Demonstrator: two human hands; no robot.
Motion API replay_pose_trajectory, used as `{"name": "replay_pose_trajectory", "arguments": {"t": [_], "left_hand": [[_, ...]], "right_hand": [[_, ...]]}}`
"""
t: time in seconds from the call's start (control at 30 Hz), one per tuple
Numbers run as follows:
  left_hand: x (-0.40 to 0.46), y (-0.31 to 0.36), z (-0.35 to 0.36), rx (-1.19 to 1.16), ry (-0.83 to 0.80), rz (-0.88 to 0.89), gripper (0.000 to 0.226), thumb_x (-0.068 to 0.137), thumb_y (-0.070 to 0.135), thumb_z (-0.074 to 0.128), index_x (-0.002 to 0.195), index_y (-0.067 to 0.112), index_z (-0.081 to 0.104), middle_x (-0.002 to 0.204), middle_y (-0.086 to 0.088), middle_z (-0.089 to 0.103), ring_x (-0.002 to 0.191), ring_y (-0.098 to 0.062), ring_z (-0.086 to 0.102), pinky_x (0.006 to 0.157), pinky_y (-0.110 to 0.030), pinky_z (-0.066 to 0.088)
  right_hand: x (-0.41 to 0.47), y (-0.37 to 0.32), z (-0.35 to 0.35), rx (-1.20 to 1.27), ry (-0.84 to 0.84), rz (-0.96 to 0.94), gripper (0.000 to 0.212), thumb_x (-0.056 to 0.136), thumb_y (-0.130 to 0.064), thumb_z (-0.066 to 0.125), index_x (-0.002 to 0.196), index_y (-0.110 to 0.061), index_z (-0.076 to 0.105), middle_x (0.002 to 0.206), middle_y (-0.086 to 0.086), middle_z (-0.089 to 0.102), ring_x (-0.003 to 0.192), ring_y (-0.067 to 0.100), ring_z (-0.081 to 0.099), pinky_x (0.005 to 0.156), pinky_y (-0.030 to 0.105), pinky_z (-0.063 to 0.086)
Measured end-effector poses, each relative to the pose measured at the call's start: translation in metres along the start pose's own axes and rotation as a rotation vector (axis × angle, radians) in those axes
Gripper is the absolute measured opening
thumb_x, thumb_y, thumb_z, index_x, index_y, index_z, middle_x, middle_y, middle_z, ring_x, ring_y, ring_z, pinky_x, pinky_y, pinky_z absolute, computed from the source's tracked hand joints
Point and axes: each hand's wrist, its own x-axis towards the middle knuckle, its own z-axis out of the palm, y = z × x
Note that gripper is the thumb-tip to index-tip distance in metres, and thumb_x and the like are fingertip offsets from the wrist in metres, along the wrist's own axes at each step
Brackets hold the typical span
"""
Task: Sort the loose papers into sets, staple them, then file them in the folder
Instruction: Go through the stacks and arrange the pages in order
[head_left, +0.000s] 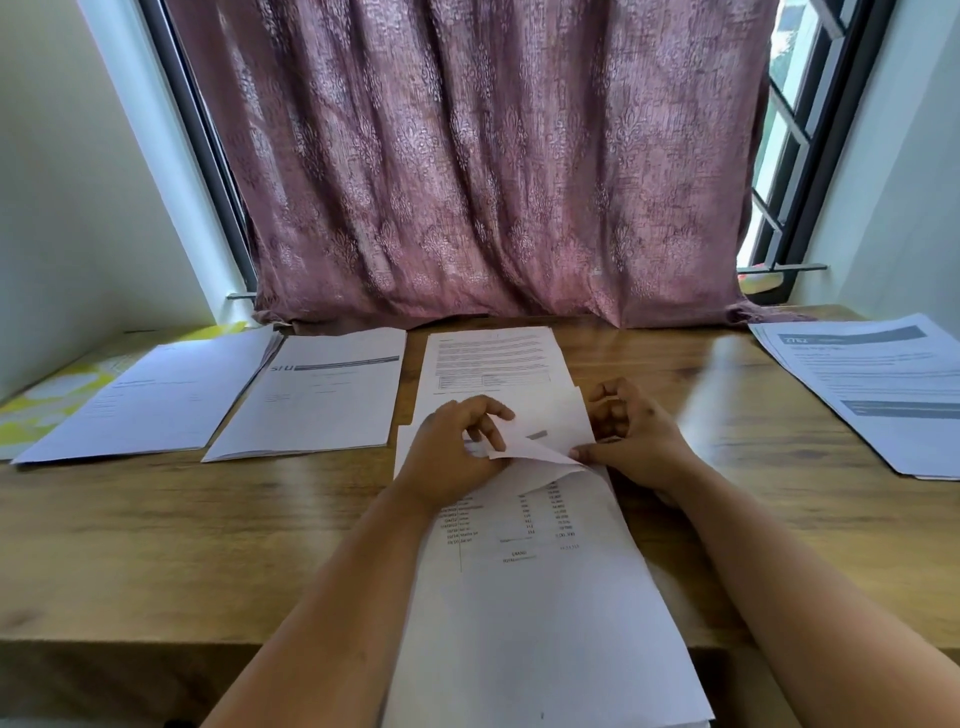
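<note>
1. The person is sitting at a wooden desk (156, 545), with both bare forearms reaching in from the bottom edge; the elbows are cut off by the frame.
2. The left hand (457, 452) is lying on the middle stack of papers (545, 623), its fingers curled and its thumb and forefinger pinching the lifted top sheet (540, 426) at its left side.
3. The right hand (634, 436) is holding the same sheet at its lower right corner with the thumb, the other fingers curled in behind the paper; how firmly they are gripping is hard to tell.
4. The lifted sheet is bending upward and hiding the upper part of a printed table on the page beneath; the rows that are showing are too blurred to read.
5. The near end of the stack is hanging over the desk's front edge and is running out of the frame.
6. A text page (493, 358) is lying just beyond the hands, partly covered by the lifted sheet.
7. Two sets of papers are lying to the left: one (322, 395) with a grey header, and another (150, 400) overlapping what seems to be a yellow patterned folder (52, 400), mostly hidden.
8. A further pile (872, 384) is lying at the far right, cut off by the edge.
9. A mauve curtain (467, 156) is hanging behind the desk.
</note>
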Motion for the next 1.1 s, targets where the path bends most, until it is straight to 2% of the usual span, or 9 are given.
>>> {"name": "replay_pose_trajectory", "arguments": {"t": [0.2,0.27,0.33,0.47,0.63,0.8,0.9,0.97,1.1], "left_hand": [[0.003,-0.002,-0.001,0.113,0.116,0.077,0.017,0.075,0.023,0.083,0.076,0.031,0.068,0.141,0.020,0.042,0.134,-0.002,0.026,0.104,-0.007,0.011],[0.003,-0.002,-0.002,0.068,0.062,0.088,0.019,0.074,0.020,0.083,0.077,0.030,0.067,0.131,0.023,0.050,0.129,-0.002,0.037,0.110,-0.020,0.025],[0.001,-0.001,-0.002,-0.011,0.015,0.066,0.017,0.073,0.021,0.082,0.076,0.031,0.068,0.104,0.024,0.064,0.105,0.001,0.057,0.099,-0.032,0.047],[0.000,-0.001,-0.003,-0.050,0.024,0.046,0.014,0.072,0.025,0.077,0.073,0.036,0.068,0.082,0.023,0.067,0.083,-0.006,0.065,0.079,-0.027,0.053],[-0.001,-0.002,-0.003,-0.084,-0.008,0.025,0.024,0.069,0.017,0.081,0.068,0.037,0.067,0.081,0.023,0.068,0.082,-0.002,0.066,0.078,-0.020,0.054],[0.000,-0.002,-0.003,-0.071,0.000,0.025,0.029,0.073,0.008,0.082,0.068,0.033,0.068,0.081,0.015,0.069,0.082,-0.007,0.066,0.078,-0.025,0.055],[-0.001,-0.001,-0.002,-0.016,0.051,0.039,0.016,0.071,0.012,0.084,0.070,0.021,0.071,0.083,0.015,0.065,0.088,-0.004,0.057,0.080,-0.024,0.045],[0.000,-0.003,-0.002,0.022,0.137,0.061,0.019,0.067,0.021,0.086,0.066,0.028,0.068,0.089,0.014,0.061,0.096,-0.010,0.049,0.083,-0.029,0.038],[0.005,-0.008,-0.003,0.043,0.191,0.105,0.023,0.068,0.018,0.087,0.069,0.030,0.066,0.130,0.011,0.054,0.130,-0.018,0.037,0.103,-0.025,0.027]], "right_hand": [[-0.006,-0.013,-0.001,0.125,-0.227,0.016,0.057,0.073,-0.001,0.078,0.116,-0.022,0.047,0.098,0.007,0.072,0.096,0.022,0.067,0.088,0.036,0.053],[-0.008,-0.017,-0.003,0.428,-0.387,0.108,0.037,0.078,-0.010,0.069,0.108,-0.011,0.048,0.093,0.015,0.073,0.096,0.028,0.065,0.087,0.038,0.048],[-0.004,-0.016,-0.004,0.500,-0.262,0.138,0.006,0.092,-0.010,0.051,0.099,-0.010,0.051,0.085,0.015,0.072,0.088,0.026,0.065,0.077,0.034,0.047],[0.010,0.003,-0.006,-0.201,0.202,-0.027,0.021,0.093,-0.001,0.046,0.099,-0.018,0.059,0.101,0.000,0.067,0.098,0.024,0.061,0.079,0.029,0.045],[0.008,0.012,-0.001,-0.448,-0.003,-0.104,0.040,0.095,-0.025,0.058,0.135,-0.024,0.055,0.143,0.002,0.036,0.136,0.023,0.035,0.113,0.037,0.033],[0.004,0.004,0.003,-0.717,-0.179,-0.047,0.051,0.088,-0.050,0.061,0.136,-0.034,0.054,0.153,-0.003,0.027,0.142,0.020,0.020,0.118,0.040,0.021],[0.001,0.001,0.005,-0.388,-0.219,-0.169,0.036,0.087,-0.022,0.071,0.113,-0.045,0.065,0.152,-0.006,0.032,0.139,0.013,0.032,0.112,0.037,0.035],[-0.001,0.001,0.004,-0.039,-0.250,-0.190,0.056,0.083,0.001,0.070,0.107,-0.049,0.069,0.146,-0.003,0.043,0.128,0.009,0.048,0.101,0.030,0.046],[-0.008,-0.006,-0.003,0.377,-0.365,-0.072,0.049,0.083,0.021,0.054,0.113,-0.018,0.051,0.104,0.012,0.071,0.093,0.019,0.069,0.073,0.027,0.055]]}}
